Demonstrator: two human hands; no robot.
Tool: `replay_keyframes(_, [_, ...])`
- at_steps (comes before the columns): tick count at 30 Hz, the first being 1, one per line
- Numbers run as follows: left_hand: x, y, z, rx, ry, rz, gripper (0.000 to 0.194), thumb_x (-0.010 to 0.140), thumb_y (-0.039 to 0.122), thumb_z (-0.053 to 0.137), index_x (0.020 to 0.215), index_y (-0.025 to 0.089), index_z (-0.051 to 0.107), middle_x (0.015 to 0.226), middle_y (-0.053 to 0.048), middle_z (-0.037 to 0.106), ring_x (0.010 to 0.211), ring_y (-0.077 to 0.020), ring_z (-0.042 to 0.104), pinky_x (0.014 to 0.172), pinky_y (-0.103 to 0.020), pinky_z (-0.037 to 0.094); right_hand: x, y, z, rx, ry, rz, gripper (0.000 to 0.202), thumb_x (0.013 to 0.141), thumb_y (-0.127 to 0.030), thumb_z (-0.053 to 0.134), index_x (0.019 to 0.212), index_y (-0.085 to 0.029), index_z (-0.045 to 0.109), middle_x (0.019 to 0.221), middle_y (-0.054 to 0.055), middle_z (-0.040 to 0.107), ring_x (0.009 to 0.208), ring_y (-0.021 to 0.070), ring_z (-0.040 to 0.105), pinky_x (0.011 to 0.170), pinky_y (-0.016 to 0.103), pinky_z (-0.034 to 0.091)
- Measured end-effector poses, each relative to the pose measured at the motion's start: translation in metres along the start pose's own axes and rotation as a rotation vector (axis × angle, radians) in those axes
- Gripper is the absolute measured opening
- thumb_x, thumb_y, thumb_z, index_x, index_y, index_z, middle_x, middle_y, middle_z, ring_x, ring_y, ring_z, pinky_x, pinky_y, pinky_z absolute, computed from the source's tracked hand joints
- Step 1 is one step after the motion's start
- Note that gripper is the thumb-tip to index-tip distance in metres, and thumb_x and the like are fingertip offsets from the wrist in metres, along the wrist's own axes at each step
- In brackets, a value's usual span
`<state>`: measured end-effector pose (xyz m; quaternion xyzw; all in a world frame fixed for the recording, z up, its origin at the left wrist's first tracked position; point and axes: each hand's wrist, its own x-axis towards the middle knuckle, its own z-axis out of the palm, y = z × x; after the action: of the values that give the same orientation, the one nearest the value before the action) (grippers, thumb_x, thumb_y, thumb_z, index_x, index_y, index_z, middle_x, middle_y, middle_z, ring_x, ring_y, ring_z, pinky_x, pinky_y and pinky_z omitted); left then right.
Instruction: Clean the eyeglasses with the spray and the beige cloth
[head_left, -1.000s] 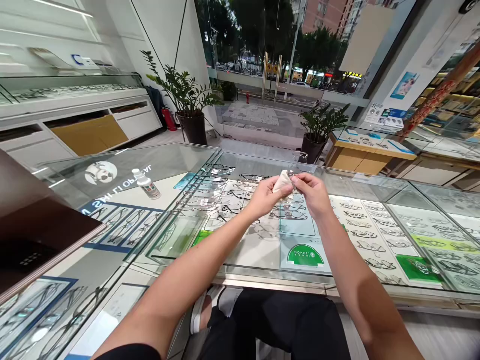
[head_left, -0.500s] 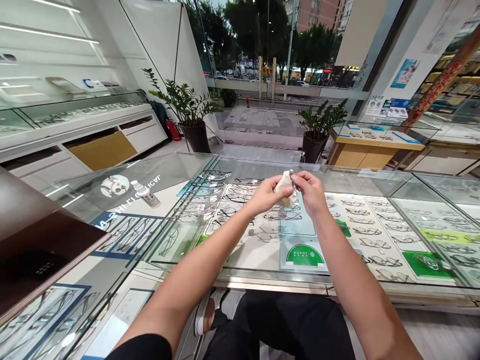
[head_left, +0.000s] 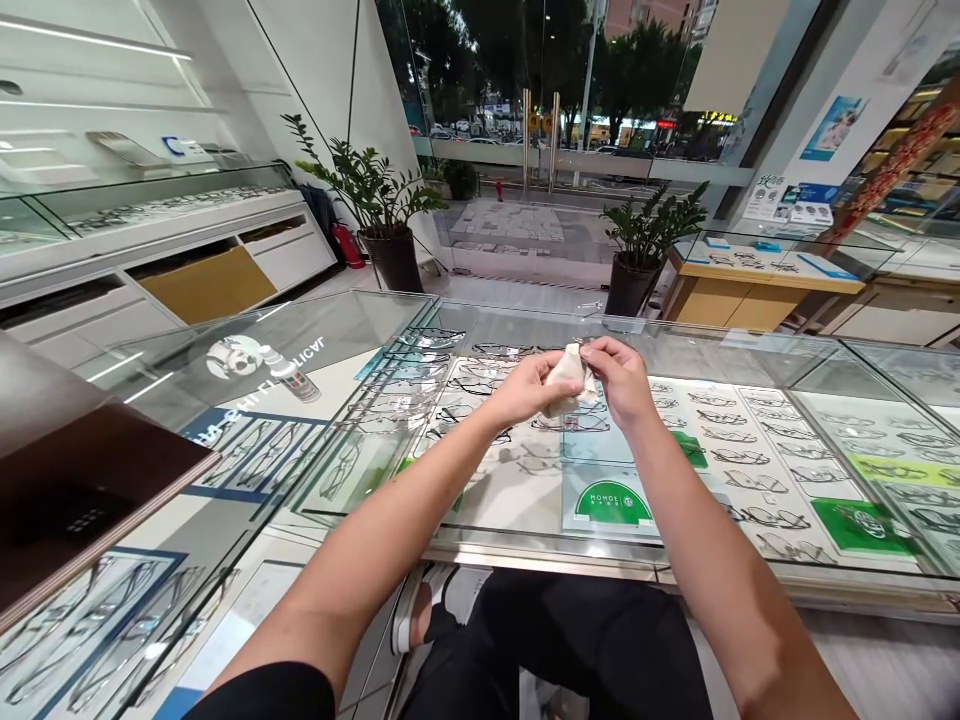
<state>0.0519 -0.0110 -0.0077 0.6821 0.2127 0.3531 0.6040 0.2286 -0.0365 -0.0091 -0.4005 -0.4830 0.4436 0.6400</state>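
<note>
Above the glass counter, my left hand (head_left: 529, 388) is closed, with a cream-coloured cleaning cloth (head_left: 566, 372) pinched between thumb and fingers. Close against it, my right hand (head_left: 619, 375) is also closed, fingertips at the cloth's upper right edge. Thin wire-framed eyeglasses (head_left: 589, 308) stick out just beyond my fingers; my right fingers seem to grip them, with the rest hidden by the cloth and hands. A small white bottle (head_left: 289, 374) with a printed label stands on the counter to the left.
Rows of eyeglasses (head_left: 716, 418) lie inside the glass display counter (head_left: 517, 545). At left, a dark brown panel (head_left: 90, 500) juts over the counter. Beyond are two potted plants (head_left: 390, 255), a fire extinguisher (head_left: 348, 246) and a wooden display table (head_left: 750, 295).
The eyeglasses have tipped, so their rim now shows flatter beyond my fingers. The cloth has shifted slightly between my hands. The view has moved a little.
</note>
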Motion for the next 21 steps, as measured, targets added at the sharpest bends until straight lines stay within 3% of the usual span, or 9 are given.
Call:
replay_keyframes(7, [0.0025, -0.0056, 0.0082, 0.028, 0.118, 0.047, 0.057, 0.08, 0.068, 0.078, 0.087, 0.012, 0.064, 0.073, 0.001, 0.055, 0.064, -0.0095, 0.045, 0.06, -0.022, 0.036, -0.0019, -0.002, 0.0019, -0.046, -0.053, -0.051, 0.019, 0.076, -0.041, 0.082, 0.074, -0.024, 0.073, 0.071, -0.003, 0.061, 0.064, 0.0124, 0.044, 0.063, 0.029, 0.037])
replay_keyframes(11, [0.0025, -0.0056, 0.0055, 0.018, 0.131, 0.048, 0.06, 0.084, 0.072, 0.071, 0.083, 0.013, 0.061, 0.07, 0.002, 0.052, 0.063, -0.0095, 0.042, 0.058, -0.022, 0.034, -0.0016, -0.0033, 0.0012, -0.039, -0.029, -0.046, 0.021, 0.075, -0.042, 0.083, 0.072, -0.024, 0.073, 0.072, -0.001, 0.064, 0.065, 0.0136, 0.047, 0.063, 0.03, 0.039])
replay_keyframes(17, [0.0016, -0.0044, 0.0021, -0.076, -0.011, 0.002, 0.058, 0.078, 0.061, 0.084, 0.105, 0.012, 0.067, 0.085, -0.002, 0.063, 0.071, -0.0111, 0.054, 0.066, -0.023, 0.042, -0.0031, -0.0036, 0.0027, 0.048, 0.035, 0.019, 0.02, 0.071, -0.04, 0.085, 0.076, -0.023, 0.075, 0.075, 0.0, 0.068, 0.067, 0.0149, 0.055, 0.063, 0.03, 0.042])
replay_keyframes(21, [0.0014, -0.0038, 0.0066, -0.07, 0.074, -0.006, 0.058, 0.072, 0.058, 0.089, 0.1, 0.012, 0.067, 0.083, -0.002, 0.064, 0.071, -0.0119, 0.056, 0.066, -0.023, 0.043, -0.0049, -0.0017, 0.0059, 0.022, 0.013, 0.013, 0.021, 0.073, -0.042, 0.084, 0.074, -0.023, 0.074, 0.071, -0.002, 0.065, 0.063, 0.0135, 0.049, 0.061, 0.029, 0.039])
